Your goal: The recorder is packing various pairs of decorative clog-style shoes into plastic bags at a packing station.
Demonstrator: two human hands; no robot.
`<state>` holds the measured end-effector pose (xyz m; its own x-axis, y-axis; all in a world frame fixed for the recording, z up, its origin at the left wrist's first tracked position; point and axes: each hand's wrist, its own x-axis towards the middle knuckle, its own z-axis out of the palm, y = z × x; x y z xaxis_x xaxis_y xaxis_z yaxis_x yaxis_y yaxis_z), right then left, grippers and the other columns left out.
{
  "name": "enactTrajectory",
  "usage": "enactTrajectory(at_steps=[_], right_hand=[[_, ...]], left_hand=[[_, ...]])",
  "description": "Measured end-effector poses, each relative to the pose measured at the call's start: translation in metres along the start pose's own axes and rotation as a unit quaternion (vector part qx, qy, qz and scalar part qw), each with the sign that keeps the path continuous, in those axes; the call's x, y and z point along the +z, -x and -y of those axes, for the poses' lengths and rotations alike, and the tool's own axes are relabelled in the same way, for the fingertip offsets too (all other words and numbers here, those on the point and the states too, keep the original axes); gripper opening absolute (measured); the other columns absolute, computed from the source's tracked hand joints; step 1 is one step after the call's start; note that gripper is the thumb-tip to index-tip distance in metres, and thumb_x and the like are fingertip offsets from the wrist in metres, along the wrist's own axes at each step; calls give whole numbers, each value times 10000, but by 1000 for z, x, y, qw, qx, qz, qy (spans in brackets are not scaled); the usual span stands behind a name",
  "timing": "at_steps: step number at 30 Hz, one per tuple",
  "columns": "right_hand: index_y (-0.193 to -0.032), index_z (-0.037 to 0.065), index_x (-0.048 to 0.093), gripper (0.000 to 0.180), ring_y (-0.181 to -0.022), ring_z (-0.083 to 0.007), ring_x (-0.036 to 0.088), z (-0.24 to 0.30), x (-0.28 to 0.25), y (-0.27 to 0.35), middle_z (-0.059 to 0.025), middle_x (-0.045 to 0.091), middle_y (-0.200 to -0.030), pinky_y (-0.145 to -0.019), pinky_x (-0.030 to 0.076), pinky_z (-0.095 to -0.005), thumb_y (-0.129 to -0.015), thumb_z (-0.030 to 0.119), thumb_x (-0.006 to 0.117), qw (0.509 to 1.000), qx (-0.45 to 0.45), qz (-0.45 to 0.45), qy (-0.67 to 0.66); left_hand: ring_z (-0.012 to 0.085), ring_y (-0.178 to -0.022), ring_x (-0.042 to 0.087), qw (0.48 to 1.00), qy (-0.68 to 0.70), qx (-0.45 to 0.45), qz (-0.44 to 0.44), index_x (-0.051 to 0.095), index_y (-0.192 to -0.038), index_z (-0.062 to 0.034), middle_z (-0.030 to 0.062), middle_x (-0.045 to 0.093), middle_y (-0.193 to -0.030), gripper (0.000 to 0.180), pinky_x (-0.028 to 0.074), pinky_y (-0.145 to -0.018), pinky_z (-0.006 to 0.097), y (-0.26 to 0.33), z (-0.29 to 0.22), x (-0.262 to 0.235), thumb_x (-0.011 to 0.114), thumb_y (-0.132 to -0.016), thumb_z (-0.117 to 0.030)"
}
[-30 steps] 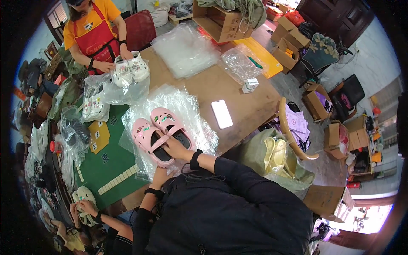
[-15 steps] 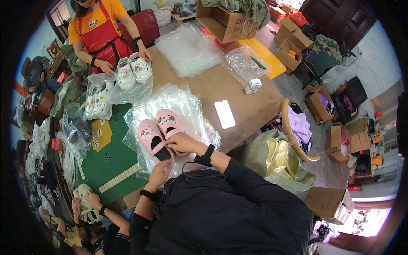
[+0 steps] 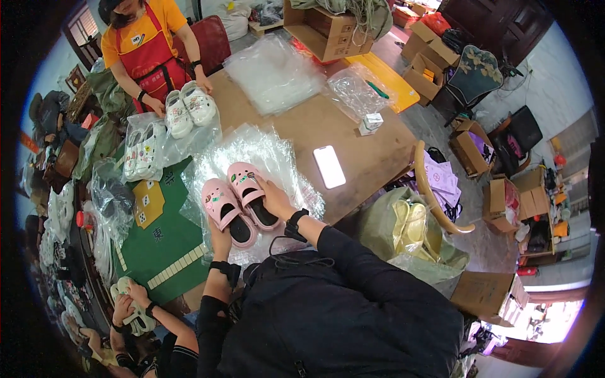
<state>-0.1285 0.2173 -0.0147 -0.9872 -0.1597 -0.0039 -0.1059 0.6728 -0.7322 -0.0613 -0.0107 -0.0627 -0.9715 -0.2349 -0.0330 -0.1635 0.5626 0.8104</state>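
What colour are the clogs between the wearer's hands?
The clogs are light pink outside; the head view shows them best.

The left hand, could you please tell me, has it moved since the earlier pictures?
Yes: against the white phone, the left hand has moved left and somewhat up the picture.

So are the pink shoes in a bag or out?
Out: no wrapping covers the pink shoes; the left hand and right hand hold them directly, over clear plastic.
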Motion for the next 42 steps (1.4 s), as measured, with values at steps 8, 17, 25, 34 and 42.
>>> enactTrajectory(at_steps=[8, 17, 25, 34, 42], right_hand=[[-1377, 167, 265, 647, -876, -387, 557, -22, -2, -4, -210, 563, -1008, -761, 445, -439, -774, 51, 471, 998, 48, 9, 29], [-1389, 69, 170, 1045, -1141, -349, 438, -15, 6, 7, -204, 409, -1272, -956, 366, -367, -561, 201, 793, 983, -54, -14, -175], [-1349, -41, 165, 1084, -1145, -349, 460, -16, 3, 21, -252, 461, -1227, -956, 374, -363, -538, 231, 831, 988, 47, 73, -129], [-1341, -71, 193, 1023, -1018, -403, 510, -8, 7, 17, -290, 517, -1097, -885, 405, -402, -593, 295, 787, 996, 34, 56, -59], [-1359, 57, 217, 919, -913, -413, 540, -27, 21, 19, -268, 549, -971, -774, 435, -449, -657, 339, 739, 997, 61, 6, -35]], left_hand=[[247, -1062, 512, 975, 108, -162, 104, 257, -1301, 19, 164, 491, -1190, 607, 413, -887, 321, -4, -16, 11, 598, -808, -76], [262, -1094, 472, 962, 263, 68, 33, 299, -1263, 30, 162, 476, -1176, 805, 371, -962, 359, 4, -25, 16, 770, -616, -51], [248, -1060, 503, 987, 158, -38, 3, 338, -1208, 12, 154, 503, -1146, 764, 420, -909, 347, 28, -19, 19, 800, -609, -96], [244, -1042, 510, 977, 206, -53, 23, 316, -1194, 39, 162, 507, -1112, 715, 431, -886, 355, 11, 17, 26, 759, -634, -10], [237, -1025, 507, 964, 201, -172, 24, 335, -1225, 46, 143, 516, -1121, 613, 406, -872, 321, 12, 1, 23, 690, -729, -24]])
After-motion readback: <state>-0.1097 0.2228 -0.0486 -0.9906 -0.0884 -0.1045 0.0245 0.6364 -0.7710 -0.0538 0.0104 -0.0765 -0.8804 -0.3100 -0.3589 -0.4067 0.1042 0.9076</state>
